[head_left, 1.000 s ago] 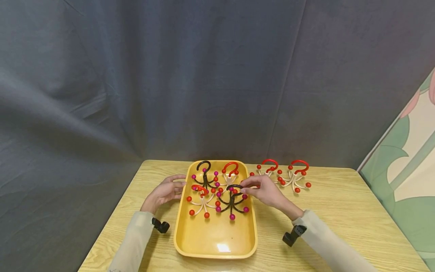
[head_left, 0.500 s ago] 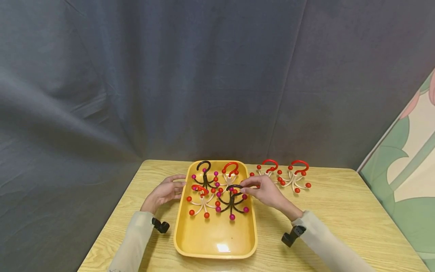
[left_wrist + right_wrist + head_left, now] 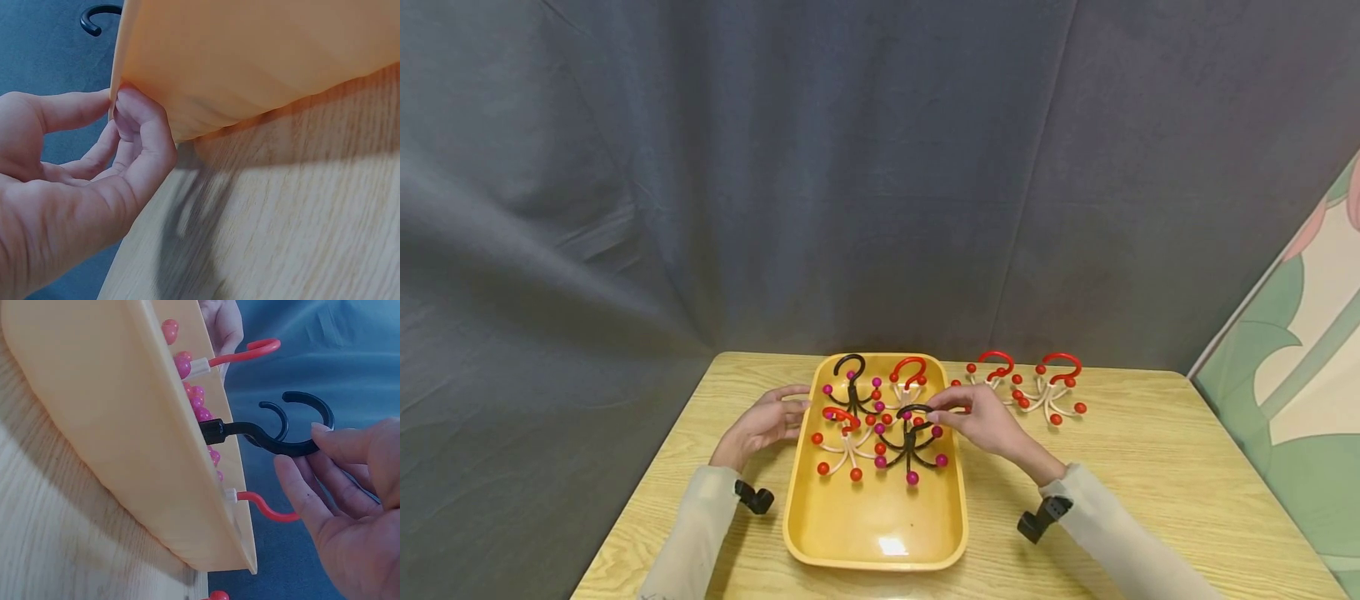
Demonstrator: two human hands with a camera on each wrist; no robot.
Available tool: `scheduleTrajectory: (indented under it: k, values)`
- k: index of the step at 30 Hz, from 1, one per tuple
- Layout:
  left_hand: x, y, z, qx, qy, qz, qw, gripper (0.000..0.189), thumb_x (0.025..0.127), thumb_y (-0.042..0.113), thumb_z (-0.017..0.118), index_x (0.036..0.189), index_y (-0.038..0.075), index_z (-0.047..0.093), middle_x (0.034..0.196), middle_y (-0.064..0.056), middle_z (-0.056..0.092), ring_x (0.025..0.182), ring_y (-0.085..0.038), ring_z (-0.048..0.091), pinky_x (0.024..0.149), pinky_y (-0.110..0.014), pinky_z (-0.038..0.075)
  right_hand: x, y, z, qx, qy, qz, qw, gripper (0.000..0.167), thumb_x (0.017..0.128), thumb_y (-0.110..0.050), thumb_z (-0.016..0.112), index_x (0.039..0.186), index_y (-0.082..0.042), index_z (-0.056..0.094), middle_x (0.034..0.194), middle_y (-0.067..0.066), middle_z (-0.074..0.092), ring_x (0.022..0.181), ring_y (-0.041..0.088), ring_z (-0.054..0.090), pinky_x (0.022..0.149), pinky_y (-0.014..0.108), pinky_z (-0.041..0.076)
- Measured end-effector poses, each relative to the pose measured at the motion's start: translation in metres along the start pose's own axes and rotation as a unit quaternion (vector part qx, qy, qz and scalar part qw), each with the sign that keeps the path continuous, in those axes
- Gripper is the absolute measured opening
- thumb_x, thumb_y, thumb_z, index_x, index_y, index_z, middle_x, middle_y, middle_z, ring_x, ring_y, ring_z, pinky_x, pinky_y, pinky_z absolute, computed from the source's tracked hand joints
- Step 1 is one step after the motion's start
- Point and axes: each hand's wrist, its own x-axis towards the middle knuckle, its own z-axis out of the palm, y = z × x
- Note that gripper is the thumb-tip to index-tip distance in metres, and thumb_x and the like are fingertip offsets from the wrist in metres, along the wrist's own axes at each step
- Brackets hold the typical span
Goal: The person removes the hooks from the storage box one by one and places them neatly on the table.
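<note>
My right hand (image 3: 977, 418) pinches the hook of a black multi-arm hanger (image 3: 910, 448) with magenta ball tips, over the yellow tray (image 3: 880, 560). In the right wrist view, thumb and forefinger of the hand (image 3: 344, 481) meet on the curve of that black hook (image 3: 294, 447). The left hand (image 3: 766, 423) grips the tray's left rim; in the left wrist view its thumb and fingers close on the tray wall (image 3: 262, 56). Inside the tray, around the held hanger, are another black hanger (image 3: 852, 395) and two white hangers with red hooks, one at the front (image 3: 847, 450).
Two more white hangers with red hooks and red balls stand on the wooden table right of the tray, the farther-right one (image 3: 1049, 396) in full sight. Behind the table (image 3: 1135, 483) hangs a dark grey curtain (image 3: 880, 183). A floral panel (image 3: 1300, 375) borders the right.
The right hand and the black hanger it pinches have shifted slightly left and up. The left hand and the tray have stayed where they were.
</note>
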Motion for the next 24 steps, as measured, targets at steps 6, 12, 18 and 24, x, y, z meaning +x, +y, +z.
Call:
scheduleTrajectory:
  k: [6, 12, 18, 24]
  values:
    - [0.0, 0.0, 0.0, 0.0, 0.0, 0.0, 1.0, 0.052, 0.109, 0.008, 0.052, 0.158, 0.001, 0.036, 0.125, -0.011, 0.071, 0.103, -0.019, 0.072, 0.087, -0.039, 0.064, -0.001, -0.004, -0.001, -0.005, 0.003, 0.003, 1.0, 0.014, 0.093, -0.014, 0.08, 0.107, -0.014, 0.081, 0.102, 0.004, 0.08, 0.095, 0.017, 0.075, 0.076, 0.023, 0.061]
    - [0.0, 0.0, 0.0, 0.0, 0.0, 0.0, 1.0, 0.052, 0.109, 0.008, 0.053, 0.158, 0.001, 0.036, 0.121, -0.008, 0.072, 0.102, -0.018, 0.072, 0.086, -0.038, 0.064, -0.002, -0.01, -0.003, -0.012, 0.007, -0.007, 0.9999, 0.015, 0.094, -0.014, 0.079, 0.108, -0.01, 0.081, 0.103, 0.004, 0.08, 0.098, 0.016, 0.073, 0.08, 0.024, 0.061]
    - [0.001, -0.001, -0.001, -0.003, -0.004, 0.001, 1.0, 0.053, 0.109, 0.008, 0.052, 0.158, 0.001, 0.034, 0.126, -0.011, 0.071, 0.104, -0.018, 0.073, 0.087, -0.038, 0.063, -0.004, -0.02, -0.006, 0.009, 0.006, -0.003, 0.9999, 0.014, 0.095, -0.014, 0.078, 0.109, -0.011, 0.08, 0.109, 0.007, 0.079, 0.102, 0.022, 0.074, 0.087, 0.029, 0.064]
    - [0.001, -0.001, -0.002, 0.0, -0.004, 0.003, 1.0, 0.054, 0.109, 0.01, 0.053, 0.159, 0.001, 0.034, 0.137, -0.02, 0.066, 0.108, -0.02, 0.072, 0.089, -0.039, 0.063, -0.006, -0.025, -0.014, 0.022, 0.024, -0.01, 0.9994, 0.016, 0.095, -0.015, 0.078, 0.11, -0.008, 0.08, 0.111, 0.01, 0.079, 0.101, 0.022, 0.076, 0.088, 0.032, 0.064]
